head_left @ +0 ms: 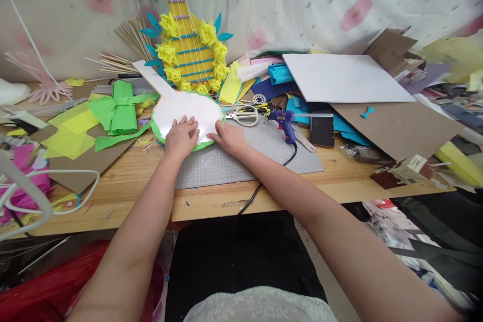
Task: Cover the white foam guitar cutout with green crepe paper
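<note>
A white guitar-shaped board (177,106) with green crepe paper round its edge lies on the grey cutting mat (211,173), its neck pointing to the back left. My left hand (182,137) rests flat on the board with the fingers stretched out. At the right edge, my right hand (229,137) is closed on the rim, thumb on the white face and fingers curled at the green border. The underside of the board is hidden. A roll of green crepe paper (124,108) sits to the left, one strip of it reaching toward the board.
Behind stands a yellow paper guitar (194,55) ringed with yellow flowers. To the right are scissors (245,115), a blue glue gun (285,123) with a black cord, a phone (322,128) and a white foam board (347,78). Bamboo sticks (126,63) lie at the back left.
</note>
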Demonstrator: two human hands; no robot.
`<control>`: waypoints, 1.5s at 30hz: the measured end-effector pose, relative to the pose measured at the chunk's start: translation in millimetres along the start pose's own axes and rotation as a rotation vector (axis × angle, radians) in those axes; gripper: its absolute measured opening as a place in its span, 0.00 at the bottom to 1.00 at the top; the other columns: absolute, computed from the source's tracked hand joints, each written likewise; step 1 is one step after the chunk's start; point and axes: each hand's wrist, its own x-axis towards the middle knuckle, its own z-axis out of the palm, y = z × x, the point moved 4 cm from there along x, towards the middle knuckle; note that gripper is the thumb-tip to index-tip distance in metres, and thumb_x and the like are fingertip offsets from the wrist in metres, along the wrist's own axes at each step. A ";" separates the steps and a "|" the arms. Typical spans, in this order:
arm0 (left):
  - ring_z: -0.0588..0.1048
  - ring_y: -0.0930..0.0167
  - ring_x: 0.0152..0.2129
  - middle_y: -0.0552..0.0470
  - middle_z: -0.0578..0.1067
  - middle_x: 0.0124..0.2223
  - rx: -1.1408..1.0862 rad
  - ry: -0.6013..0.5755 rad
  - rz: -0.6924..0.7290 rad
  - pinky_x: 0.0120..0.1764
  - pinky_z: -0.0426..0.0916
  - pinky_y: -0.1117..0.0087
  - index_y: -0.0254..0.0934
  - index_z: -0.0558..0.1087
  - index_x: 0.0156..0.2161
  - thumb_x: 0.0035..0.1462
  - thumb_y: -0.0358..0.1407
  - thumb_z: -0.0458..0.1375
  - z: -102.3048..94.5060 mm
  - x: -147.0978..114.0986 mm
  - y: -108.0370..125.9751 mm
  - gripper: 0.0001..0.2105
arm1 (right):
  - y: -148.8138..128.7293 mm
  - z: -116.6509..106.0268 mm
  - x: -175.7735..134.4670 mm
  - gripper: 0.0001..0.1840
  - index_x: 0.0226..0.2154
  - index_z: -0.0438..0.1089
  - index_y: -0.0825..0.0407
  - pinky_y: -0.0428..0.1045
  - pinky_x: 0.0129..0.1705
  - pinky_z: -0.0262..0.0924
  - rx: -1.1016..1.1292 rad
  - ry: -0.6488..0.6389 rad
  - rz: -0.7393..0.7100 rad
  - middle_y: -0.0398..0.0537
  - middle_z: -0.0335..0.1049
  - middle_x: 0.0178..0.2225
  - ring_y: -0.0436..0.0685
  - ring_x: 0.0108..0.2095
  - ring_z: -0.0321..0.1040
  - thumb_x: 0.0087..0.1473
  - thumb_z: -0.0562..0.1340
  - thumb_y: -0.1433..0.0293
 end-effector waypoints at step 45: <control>0.57 0.61 0.62 0.47 0.64 0.62 0.079 -0.072 -0.019 0.63 0.47 0.53 0.36 0.69 0.55 0.59 0.43 0.49 -6.3 0.2 8.8 0.22 | 46.4 -16.0 0.2 0.20 0.23 0.60 0.51 0.46 0.31 0.47 0.356 0.029 0.150 0.41 0.61 0.22 0.52 0.27 0.59 0.61 0.49 0.58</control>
